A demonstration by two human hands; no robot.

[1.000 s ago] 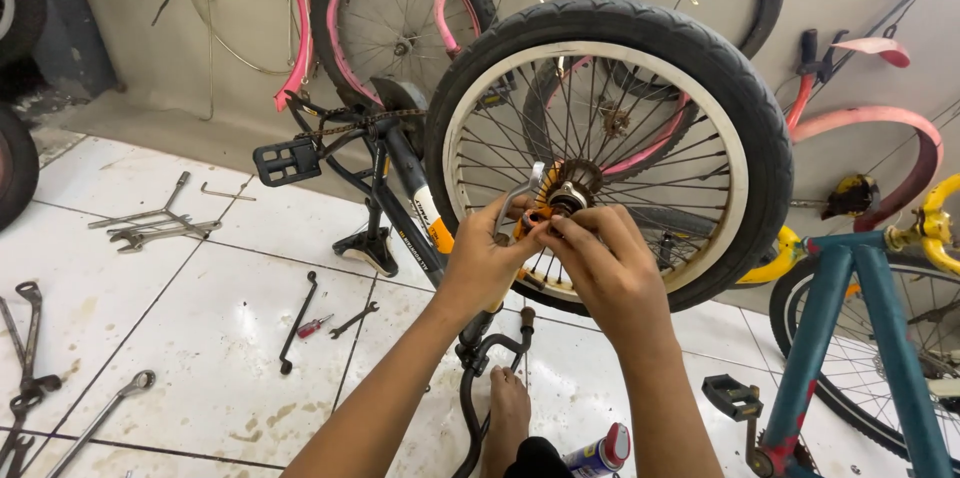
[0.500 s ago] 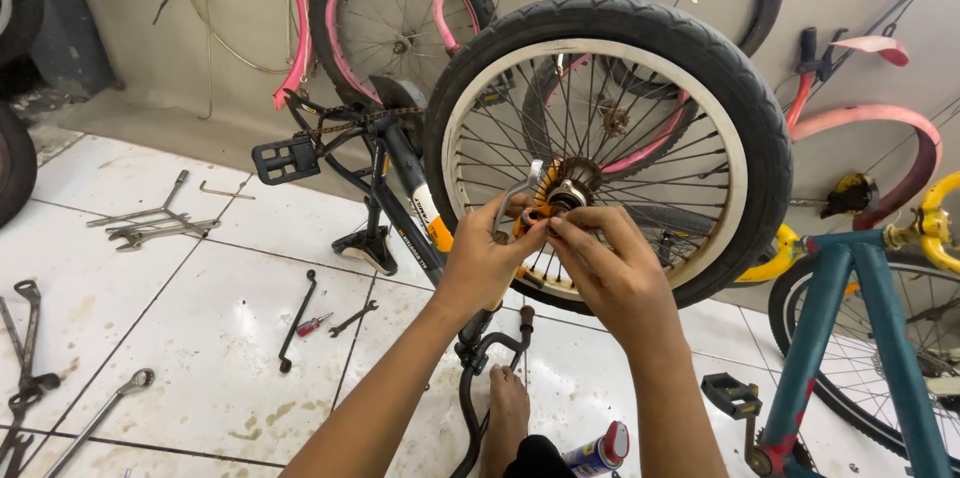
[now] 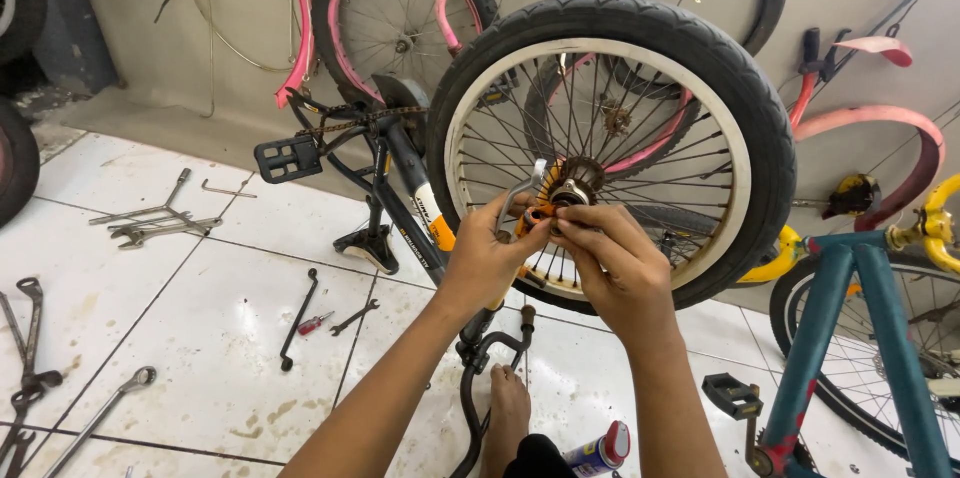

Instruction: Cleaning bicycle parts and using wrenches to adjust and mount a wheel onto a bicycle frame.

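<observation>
Bike inverted on the floor (image 3: 200,338), so the wheel (image 3: 610,148) stands up at working height. Both hands meet at the hub (image 3: 572,188): left hand (image 3: 490,258) pinches the orange fork end, right hand (image 3: 615,268) pinches a small part, probably a nut. Wrenches (image 3: 150,223) lie far left.

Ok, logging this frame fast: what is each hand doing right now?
Left hand: closed on a wrench at the wheel hub.
Right hand: fingertips pinched at the hub; what they grip cannot be told.
</observation>
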